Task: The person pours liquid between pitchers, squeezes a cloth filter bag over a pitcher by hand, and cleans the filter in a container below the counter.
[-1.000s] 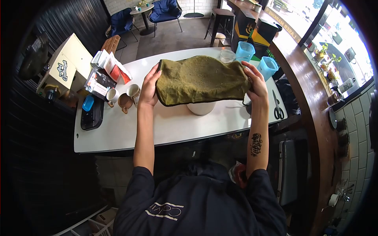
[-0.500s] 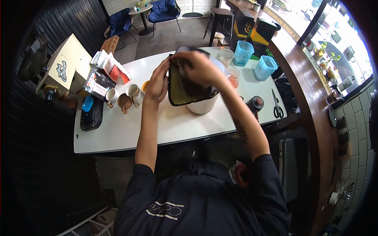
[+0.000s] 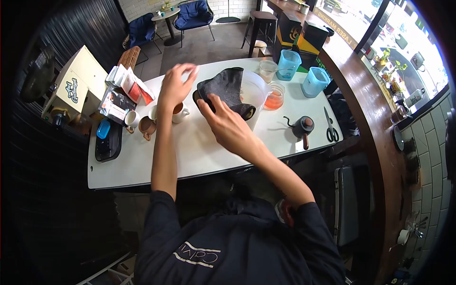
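Note:
A dark grey cloth (image 3: 223,88) lies draped over the rim of a translucent white bucket (image 3: 256,92), its far part folded up. My right hand (image 3: 230,129) grips the near left side of the cloth, the fingers curled onto it. To the left, my left hand (image 3: 176,88) is raised above the table, a little blurred, with fingers apart and nothing in it. Just below that hand stands a white-handled cup (image 3: 180,114) with a brown inside. Beside the bucket is a clear cup of reddish liquid (image 3: 274,99).
On the white table (image 3: 142,164) stand a brown mug (image 3: 147,127), a white mug (image 3: 131,118) and a black scale (image 3: 108,147) at left. Right of the bucket are a dark gooseneck kettle (image 3: 302,127), scissors (image 3: 331,128) and two blue pitchers (image 3: 289,64). A wooden counter (image 3: 363,90) runs along the right.
My left hand has let go of the cloth and moved up and left. The cloth, held up before with its olive side showing, now drapes lower on the bucket with my right hand.

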Tool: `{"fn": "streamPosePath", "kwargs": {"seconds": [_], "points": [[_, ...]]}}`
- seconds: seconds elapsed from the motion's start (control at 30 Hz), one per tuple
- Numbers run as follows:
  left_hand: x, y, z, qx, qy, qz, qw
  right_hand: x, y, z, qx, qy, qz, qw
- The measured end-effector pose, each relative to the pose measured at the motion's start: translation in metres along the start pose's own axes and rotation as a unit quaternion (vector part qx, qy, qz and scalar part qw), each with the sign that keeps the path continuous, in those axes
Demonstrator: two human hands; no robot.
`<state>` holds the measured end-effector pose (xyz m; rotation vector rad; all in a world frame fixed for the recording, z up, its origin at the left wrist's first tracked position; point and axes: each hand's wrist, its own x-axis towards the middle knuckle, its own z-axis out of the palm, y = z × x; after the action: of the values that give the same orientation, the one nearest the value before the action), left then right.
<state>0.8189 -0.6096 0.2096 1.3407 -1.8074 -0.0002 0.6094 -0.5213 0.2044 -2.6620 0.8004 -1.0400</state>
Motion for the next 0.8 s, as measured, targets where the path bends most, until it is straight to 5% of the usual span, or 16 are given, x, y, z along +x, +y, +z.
{"fn": "streamPosePath", "kwargs": {"seconds": [0.07,0.17,0.27,0.43,0.5,0.7,0.8], "points": [[0.029,0.029,0.005,-0.112,-0.094,0.001,0.989,-0.007,-0.005,0.002,-0.067,0.037,-0.032,0.997],[0.056,0.025,0.040,-0.072,-0.195,0.052,0.977,-0.016,-0.007,-0.004,-0.014,0.125,-0.005,0.992],[0.072,0.007,0.061,-0.068,-0.289,0.059,0.953,-0.024,0.000,-0.019,-0.092,0.217,0.162,0.958],[0.070,0.013,0.057,-0.034,-0.253,0.111,0.960,-0.034,0.022,-0.014,-0.052,0.174,0.343,0.921],[0.072,0.008,0.053,-0.065,-0.257,0.049,0.963,-0.035,0.028,-0.011,-0.054,0.197,0.337,0.919],[0.069,-0.007,0.048,-0.114,-0.163,0.077,0.977,-0.042,0.039,-0.008,0.118,0.300,0.324,0.889],[0.066,-0.018,0.048,-0.184,-0.177,-0.014,0.967,-0.045,0.041,-0.013,0.169,0.304,0.333,0.876]]}}
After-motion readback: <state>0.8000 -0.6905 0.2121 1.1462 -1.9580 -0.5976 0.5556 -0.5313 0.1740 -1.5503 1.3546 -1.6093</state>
